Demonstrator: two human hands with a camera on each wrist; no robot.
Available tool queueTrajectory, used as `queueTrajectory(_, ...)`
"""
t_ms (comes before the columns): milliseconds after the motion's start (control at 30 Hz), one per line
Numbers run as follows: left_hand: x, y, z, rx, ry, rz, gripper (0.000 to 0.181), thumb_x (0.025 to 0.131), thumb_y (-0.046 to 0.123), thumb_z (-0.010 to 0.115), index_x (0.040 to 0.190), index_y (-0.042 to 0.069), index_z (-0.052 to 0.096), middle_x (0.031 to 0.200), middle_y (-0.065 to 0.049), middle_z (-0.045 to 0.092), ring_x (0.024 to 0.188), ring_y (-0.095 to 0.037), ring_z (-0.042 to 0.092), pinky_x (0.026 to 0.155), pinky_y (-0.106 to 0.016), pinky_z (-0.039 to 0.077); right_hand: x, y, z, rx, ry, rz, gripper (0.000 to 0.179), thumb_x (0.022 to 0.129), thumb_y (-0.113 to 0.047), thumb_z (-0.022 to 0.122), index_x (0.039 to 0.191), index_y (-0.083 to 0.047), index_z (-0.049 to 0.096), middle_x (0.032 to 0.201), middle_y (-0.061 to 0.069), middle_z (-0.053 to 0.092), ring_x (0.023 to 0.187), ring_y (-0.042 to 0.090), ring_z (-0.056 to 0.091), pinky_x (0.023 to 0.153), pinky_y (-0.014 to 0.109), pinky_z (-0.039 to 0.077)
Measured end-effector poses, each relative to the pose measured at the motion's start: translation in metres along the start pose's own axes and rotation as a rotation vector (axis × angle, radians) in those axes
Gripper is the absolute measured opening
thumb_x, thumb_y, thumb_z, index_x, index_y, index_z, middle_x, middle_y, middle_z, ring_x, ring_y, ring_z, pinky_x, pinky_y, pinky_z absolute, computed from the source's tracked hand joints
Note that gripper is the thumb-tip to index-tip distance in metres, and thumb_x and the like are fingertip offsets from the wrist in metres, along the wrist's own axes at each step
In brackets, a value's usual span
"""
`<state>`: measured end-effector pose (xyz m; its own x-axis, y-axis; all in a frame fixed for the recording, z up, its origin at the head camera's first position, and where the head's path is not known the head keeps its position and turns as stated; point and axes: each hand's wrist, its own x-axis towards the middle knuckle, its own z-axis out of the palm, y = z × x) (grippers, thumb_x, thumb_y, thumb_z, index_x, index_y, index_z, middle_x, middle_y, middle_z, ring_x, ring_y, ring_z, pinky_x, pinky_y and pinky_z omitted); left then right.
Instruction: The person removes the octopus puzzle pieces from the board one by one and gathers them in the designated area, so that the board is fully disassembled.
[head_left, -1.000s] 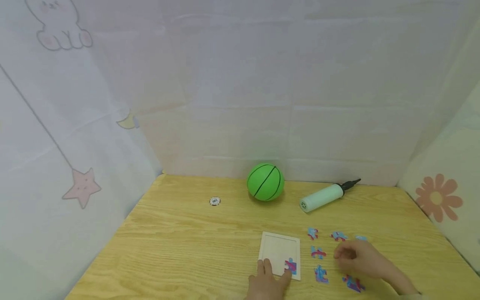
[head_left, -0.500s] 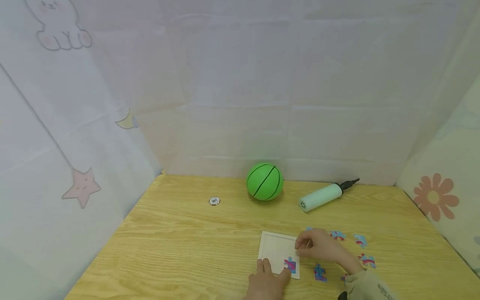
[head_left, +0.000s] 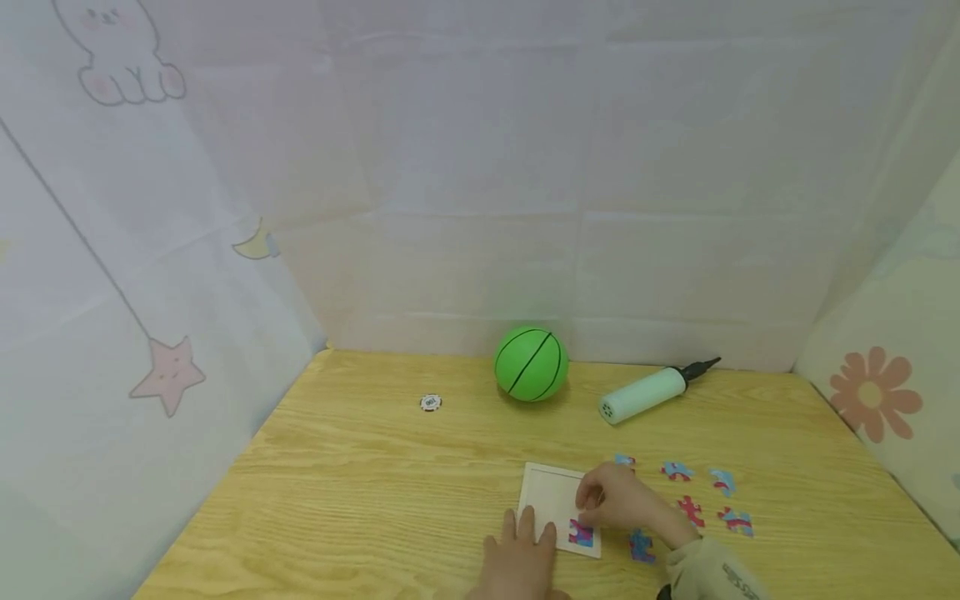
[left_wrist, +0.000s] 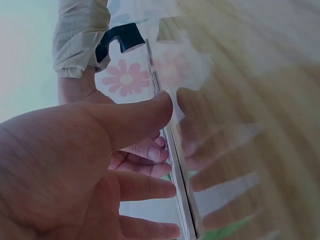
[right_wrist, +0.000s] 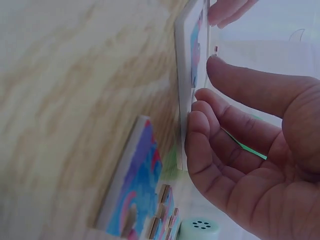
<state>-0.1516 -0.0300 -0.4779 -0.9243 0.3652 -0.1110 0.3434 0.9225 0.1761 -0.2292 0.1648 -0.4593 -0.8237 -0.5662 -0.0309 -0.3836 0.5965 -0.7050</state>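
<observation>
A square wooden puzzle tray (head_left: 546, 492) lies flat, with one pink and blue jigsaw piece (head_left: 581, 536) in its near right corner. My left hand (head_left: 517, 560) rests spread over the tray's near left edge. In the left wrist view its straight fingers (left_wrist: 147, 189) reach the tray's rim (left_wrist: 187, 200). My right hand (head_left: 618, 500) is over the tray's right side, its thumb tip close to the piece in the corner. In the right wrist view its fingers curl, with the thumb (right_wrist: 240, 80) a little apart from them. I cannot tell whether the right hand holds a piece.
Several loose jigsaw pieces lie right of the tray, such as a blue one (head_left: 642, 546) and a red one (head_left: 691, 511). Behind stand a green ball (head_left: 531, 364) and a pale green hand pump (head_left: 645, 396). A poker chip (head_left: 431, 402) lies at the left.
My right hand has moved left from the loose pieces to the tray, uncovering a red piece and its neighbour. My left hand has shifted slightly left, its thumb off the corner piece.
</observation>
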Motion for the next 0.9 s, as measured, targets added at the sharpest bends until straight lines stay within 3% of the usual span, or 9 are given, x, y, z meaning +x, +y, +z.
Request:
queueTrajectory(233,-0.0003,-0.0083,-0.0026,-0.056,-0.031,0.022,0.079,0.067,0.054,0.077,0.133,0.015,0.055,0.139,-0.022,0.045,0.122,-0.050,0.044,0.083,-0.065,0.046,0.0010,0.0001,0.0022,-0.001,-0.003,0.027,0.015,0.071,-0.010,0.081,0.075,-0.007,0.066,0.070,-0.003,0.057,0.062,0.007,0.048,0.056,0.023,0.042)
queueTrajectory(467,0.0017,-0.0051,-0.0040,-0.035,-0.073,0.006,0.080,0.068,0.056,0.075,0.135,0.018,0.054,0.142,-0.021,0.044,0.125,-0.049,0.042,0.085,-0.064,0.045,-0.0015,0.0012,0.0038,-0.016,0.004,0.034,0.018,0.067,-0.010,0.083,0.072,-0.008,0.066,0.068,-0.003,0.056,0.062,0.007,0.047,0.056,0.023,0.041)
queueTrajectory(900,0.0006,-0.0026,-0.0046,-0.024,-0.083,-0.002,0.080,0.068,0.054,0.075,0.135,0.017,0.054,0.143,-0.021,0.042,0.126,-0.047,0.042,0.085,-0.063,0.046,-0.0028,-0.0007,0.0053,-0.037,-0.005,0.024,0.021,0.069,-0.009,0.083,0.075,-0.009,0.062,0.072,-0.002,0.056,0.064,0.006,0.047,0.058,0.023,0.042)
